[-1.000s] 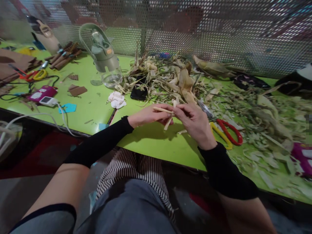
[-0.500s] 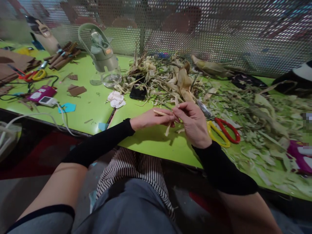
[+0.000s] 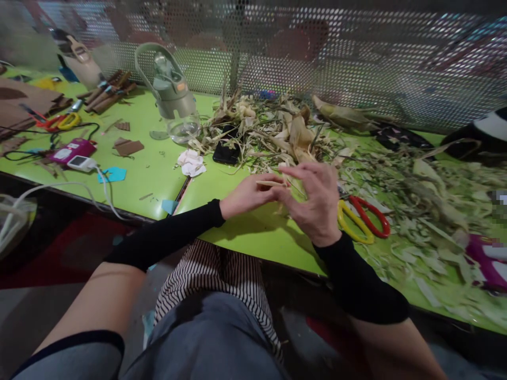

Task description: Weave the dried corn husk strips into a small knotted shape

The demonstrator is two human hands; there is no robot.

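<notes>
My left hand [image 3: 250, 195] is closed on a thin pale strip of husk [image 3: 270, 183], which lies along the top of its fingers. Beside it, my right hand [image 3: 312, 198] has its index finger lifted away from the thumb. The right thumb is at the left fingertips; whether it touches the strip is hidden. Just right of that hand lie scissors [image 3: 354, 224] with one yellow and one red handle loop, their blades mostly covered. Behind both hands spreads a heap of dry husks and shreds [image 3: 277, 126].
A green-lidded bottle [image 3: 170, 100], a black phone [image 3: 226, 150] and crumpled tissue [image 3: 191, 162] stand or lie left of the heap. Farther left are a purple device [image 3: 73, 151] with a white cable and brown rolls [image 3: 111, 92]. Perforated metal [image 3: 277, 53] borders the table's back.
My right hand's fingers have spread, with the index finger lifted off the pinch. The left hand still holds the strip. The view has shifted slightly.
</notes>
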